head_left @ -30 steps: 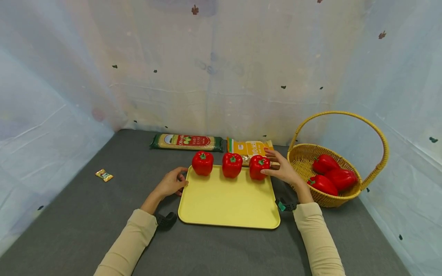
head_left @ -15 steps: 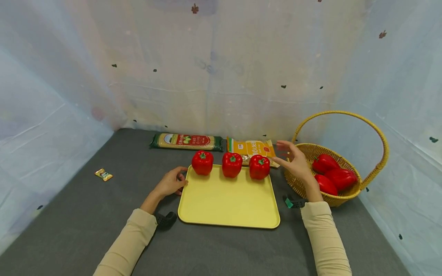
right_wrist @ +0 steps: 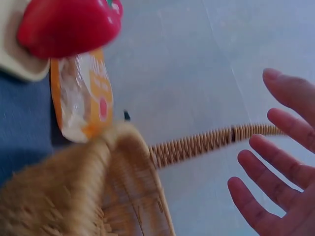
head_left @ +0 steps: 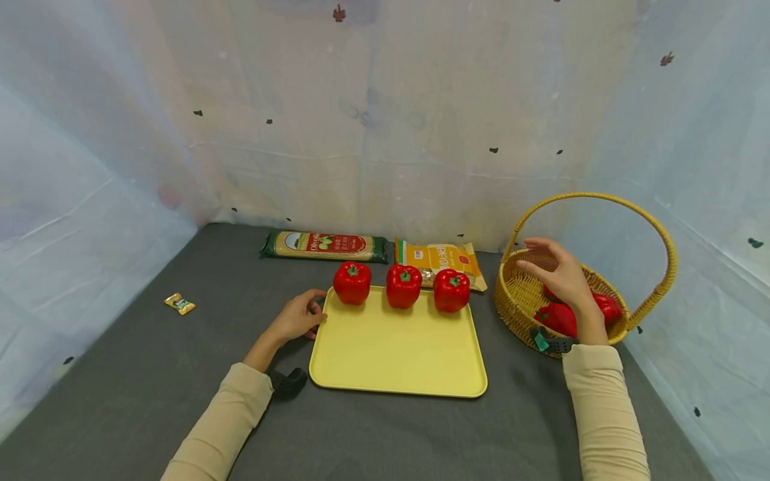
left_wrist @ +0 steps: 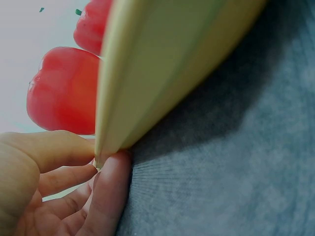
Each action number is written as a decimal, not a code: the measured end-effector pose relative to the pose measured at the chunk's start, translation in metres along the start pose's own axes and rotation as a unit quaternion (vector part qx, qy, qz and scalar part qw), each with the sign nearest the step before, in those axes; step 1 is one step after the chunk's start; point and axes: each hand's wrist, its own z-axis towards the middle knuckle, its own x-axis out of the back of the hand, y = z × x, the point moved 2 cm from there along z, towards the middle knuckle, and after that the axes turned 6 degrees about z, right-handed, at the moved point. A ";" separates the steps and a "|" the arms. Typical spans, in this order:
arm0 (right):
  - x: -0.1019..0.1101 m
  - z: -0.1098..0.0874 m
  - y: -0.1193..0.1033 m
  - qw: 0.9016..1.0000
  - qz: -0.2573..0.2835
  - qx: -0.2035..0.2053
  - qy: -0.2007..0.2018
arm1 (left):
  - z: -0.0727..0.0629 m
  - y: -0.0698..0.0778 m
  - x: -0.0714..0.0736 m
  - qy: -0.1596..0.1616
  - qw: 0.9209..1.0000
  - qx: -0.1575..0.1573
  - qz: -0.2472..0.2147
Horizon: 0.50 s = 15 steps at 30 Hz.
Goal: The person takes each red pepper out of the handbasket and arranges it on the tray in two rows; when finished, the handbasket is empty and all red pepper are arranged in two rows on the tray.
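My left hand (head_left: 297, 316) pinches the left rim of a yellow tray (head_left: 394, 354); in the left wrist view the rim (left_wrist: 110, 142) sits between thumb and fingers. Along the tray's far edge stand three red bell peppers in a row: a left one (head_left: 352, 284), a middle one (head_left: 404, 287) and a right one (head_left: 451, 291). My right hand (head_left: 562, 274) hangs over a wicker basket (head_left: 511, 304), its fingers spread and holding nothing in the right wrist view. Red peppers (head_left: 559, 319) lie in the basket, partly hidden by that hand and wrist.
The basket's tall handle (head_left: 658, 234) arches over its opening. Behind the tray lie a long green-ended pack of pasta (head_left: 327, 246) and a yellow food bag (head_left: 442, 257). A small wrapped candy (head_left: 180, 304) is at the left on the grey cloth (head_left: 240, 287).
My right hand has let go of the right bell pepper on the tray and moved right, over the basket. The left hand keeps its hold on the tray.
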 end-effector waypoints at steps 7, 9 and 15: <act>0.020 0.004 0.016 0.999 -0.030 -0.015 0.018 | 0.000 -0.002 0.000 -0.002 1.000 0.002 -0.003; 0.024 0.004 0.020 0.999 -0.034 -0.013 0.024 | 0.001 -0.002 0.000 -0.002 1.000 0.003 -0.004; 0.032 0.008 0.034 0.997 -0.046 -0.013 0.061 | 0.001 -0.002 0.000 -0.003 1.000 0.003 -0.002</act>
